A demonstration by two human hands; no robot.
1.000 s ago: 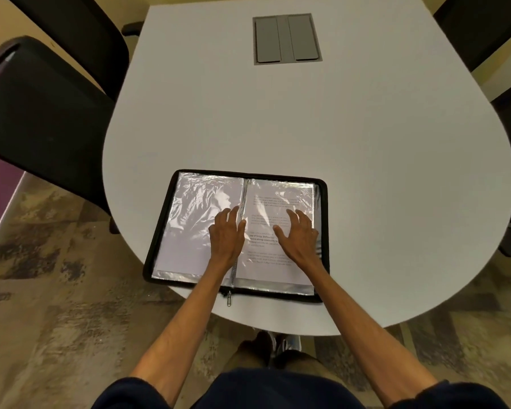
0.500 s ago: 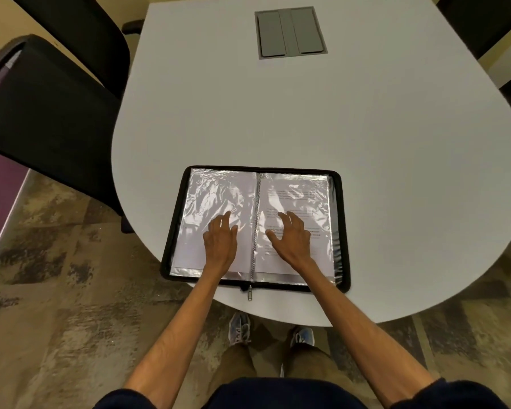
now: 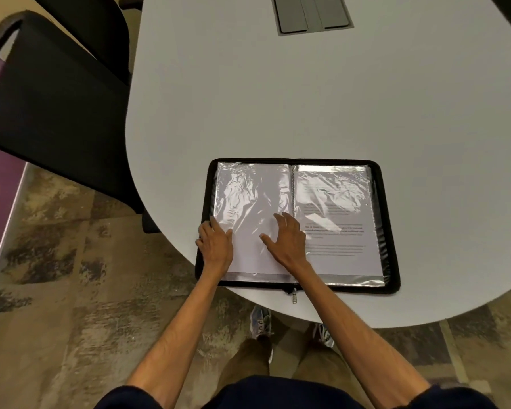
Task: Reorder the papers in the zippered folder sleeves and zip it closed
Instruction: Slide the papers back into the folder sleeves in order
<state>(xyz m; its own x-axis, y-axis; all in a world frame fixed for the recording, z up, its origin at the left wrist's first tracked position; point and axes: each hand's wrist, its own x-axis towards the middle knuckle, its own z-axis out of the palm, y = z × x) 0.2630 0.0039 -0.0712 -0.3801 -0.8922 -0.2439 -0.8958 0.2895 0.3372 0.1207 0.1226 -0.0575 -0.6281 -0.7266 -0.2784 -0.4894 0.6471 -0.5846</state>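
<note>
the zippered folder (image 3: 388,231) lies open flat at the near edge of the desk (image 3: 278,98), the left grip (image 3: 214,243) over its left border, pinching or merely resting i cannot tell, the right grip (image 3: 285,242) spread flat, holding nothing, on the left sleeve's paper (image 3: 248,202) beside the spine.

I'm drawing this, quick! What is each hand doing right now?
Left hand: open, resting on the folder's left edge.
Right hand: open, flat on the left plastic sleeve.

An office meeting room: rounded conference table (image 3: 337,98), inset cable hatch (image 3: 313,13), black chairs (image 3: 50,93), carpet (image 3: 71,290).
</note>
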